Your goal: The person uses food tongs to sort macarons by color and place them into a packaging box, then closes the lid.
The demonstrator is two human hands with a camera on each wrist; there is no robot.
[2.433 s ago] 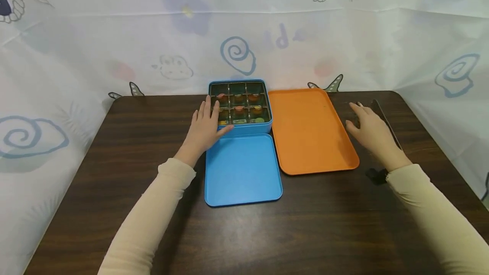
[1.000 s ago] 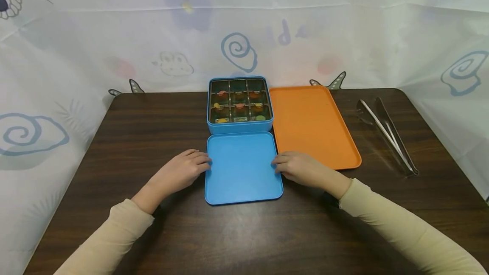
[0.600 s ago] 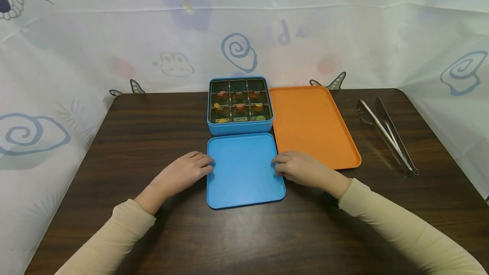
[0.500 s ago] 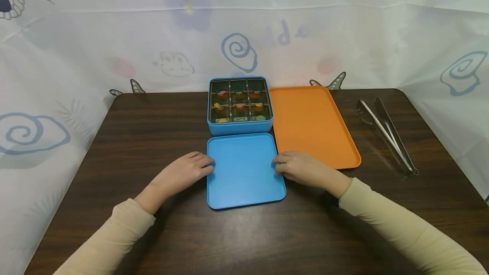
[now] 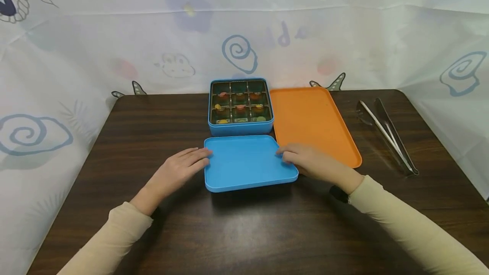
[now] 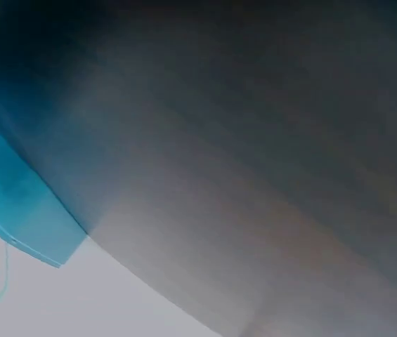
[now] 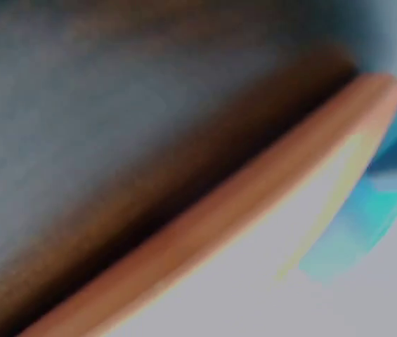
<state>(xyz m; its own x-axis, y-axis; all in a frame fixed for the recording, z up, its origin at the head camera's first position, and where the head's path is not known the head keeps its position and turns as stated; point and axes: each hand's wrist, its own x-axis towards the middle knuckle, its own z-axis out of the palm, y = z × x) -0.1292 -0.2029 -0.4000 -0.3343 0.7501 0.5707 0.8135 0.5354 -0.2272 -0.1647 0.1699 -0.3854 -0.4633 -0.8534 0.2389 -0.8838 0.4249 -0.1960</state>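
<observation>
In the head view, a flat blue lid point(image 5: 244, 162) lies tilted between my hands, its near edge raised off the table and a shadow below it. My left hand point(image 5: 173, 175) holds the lid's left edge, fingers over the rim, thumb hidden. At the opposite edge my right hand point(image 5: 311, 162) pinches the rim with curled fingers. Just beyond stands a blue box point(image 5: 241, 129) with a divided insert whose compartments hold small coloured pieces. The left wrist view shows the blue box point(image 6: 40, 221) at its left side. No fingers can be made out in either wrist view.
An orange tray point(image 5: 311, 122) lies right of the box, partly behind my right hand; its blurred rim point(image 7: 254, 186) crosses the right wrist view. Metal tongs point(image 5: 389, 139) rest farther right on the dark wooden table point(image 5: 160, 126). A printed white cloth point(image 5: 282, 54) hangs behind.
From the box and the tongs, my hands came to the lid's two sides. The lid lay flat, slid slightly nearer, and now its near edge has risen, with the right side shifted right.
</observation>
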